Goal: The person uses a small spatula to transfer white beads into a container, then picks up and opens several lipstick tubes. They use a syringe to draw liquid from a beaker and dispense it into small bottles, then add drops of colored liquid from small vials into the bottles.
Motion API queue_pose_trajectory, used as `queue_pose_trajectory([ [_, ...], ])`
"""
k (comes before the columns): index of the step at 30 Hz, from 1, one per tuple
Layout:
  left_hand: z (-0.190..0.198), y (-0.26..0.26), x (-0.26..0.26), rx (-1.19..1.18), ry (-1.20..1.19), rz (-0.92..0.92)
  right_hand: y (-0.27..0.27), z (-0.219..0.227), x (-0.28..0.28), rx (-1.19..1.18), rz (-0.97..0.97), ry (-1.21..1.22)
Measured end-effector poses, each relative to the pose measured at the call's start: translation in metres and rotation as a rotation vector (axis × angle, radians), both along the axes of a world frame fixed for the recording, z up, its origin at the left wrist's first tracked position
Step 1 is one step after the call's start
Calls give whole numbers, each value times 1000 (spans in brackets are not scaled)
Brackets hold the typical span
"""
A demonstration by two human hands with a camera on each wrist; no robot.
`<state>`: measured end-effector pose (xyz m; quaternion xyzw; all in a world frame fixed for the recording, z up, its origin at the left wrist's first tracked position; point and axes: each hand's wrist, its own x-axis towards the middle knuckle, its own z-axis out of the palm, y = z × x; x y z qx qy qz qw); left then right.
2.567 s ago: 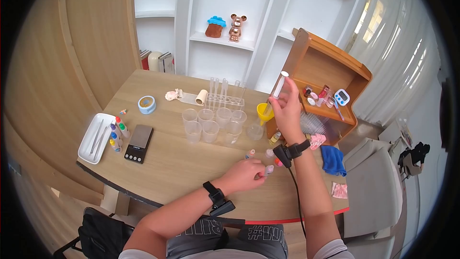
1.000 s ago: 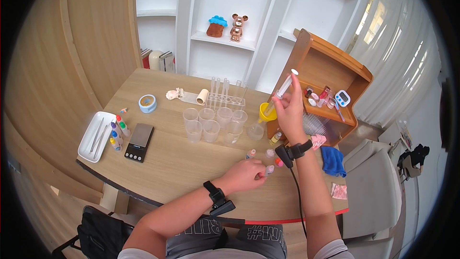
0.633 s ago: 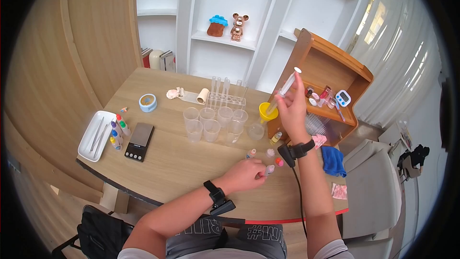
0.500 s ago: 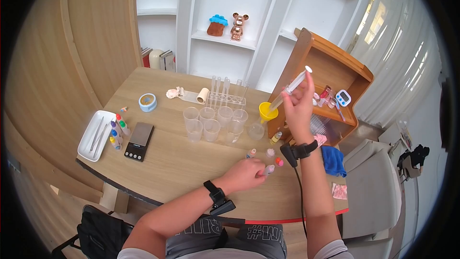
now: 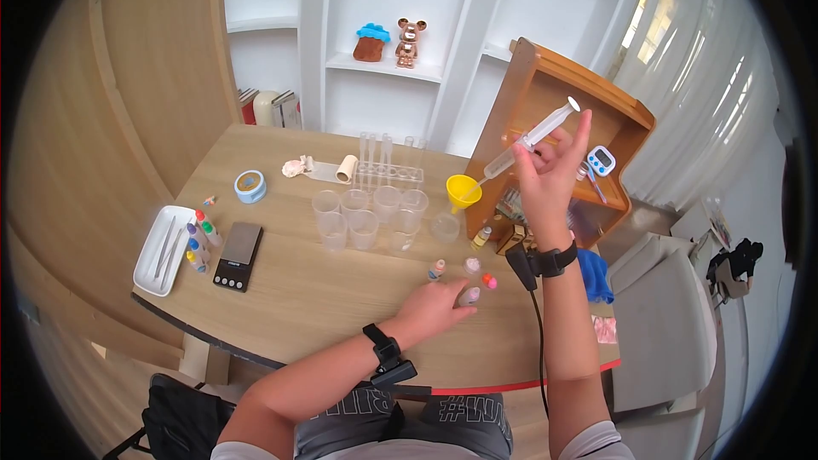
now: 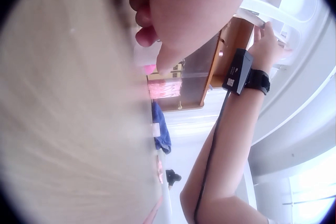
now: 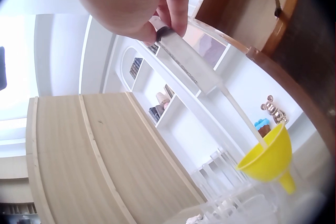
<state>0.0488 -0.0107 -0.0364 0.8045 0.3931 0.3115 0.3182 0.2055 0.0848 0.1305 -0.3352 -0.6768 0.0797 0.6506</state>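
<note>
My right hand (image 5: pixel 550 175) grips a clear plastic syringe (image 7: pixel 186 58) by its upper barrel, with the index finger raised beside the white plunger. The plunger stands partly out. The syringe slants down to the left, its thin tip inside a yellow funnel (image 5: pixel 463 192). Beneath the funnel is a clear flask (image 5: pixel 444 227). My left hand (image 5: pixel 429 309) rests low over the table, its straight index finger and thumb on either side of a small pink-tipped bottle (image 5: pixel 469 296). In the left wrist view, the other fingers of the left hand (image 6: pixel 194 11) are curled and partly hide the bottle.
Clear cups (image 5: pixel 362 226) stand mid-table before a rack of tubes (image 5: pixel 388 172). On the left are a scale (image 5: pixel 239 257), coloured bottles (image 5: pixel 198 243) and a white tray (image 5: pixel 143 255). A wooden cabinet (image 5: pixel 507 94) stands right; a cable (image 5: pixel 540 349) hangs from the right wrist.
My right hand has moved right and up, tilting the syringe further over; its index finger has left the plunger top. The left hand has edged forward, thumb and index finger spreading around the bottle.
</note>
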Motion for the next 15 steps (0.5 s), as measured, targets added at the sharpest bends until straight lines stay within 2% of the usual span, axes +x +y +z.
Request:
queue_pose_trajectory([
  [11, -1, 2, 4, -32, -93, -12, -7, 12, 1, 49, 16, 54],
  [14, 0, 2, 4, 373, -356, 97, -9, 16, 4, 71, 16, 70],
  [15, 3, 2, 2, 359, -379, 136, -11, 18, 6, 82, 16, 73],
])
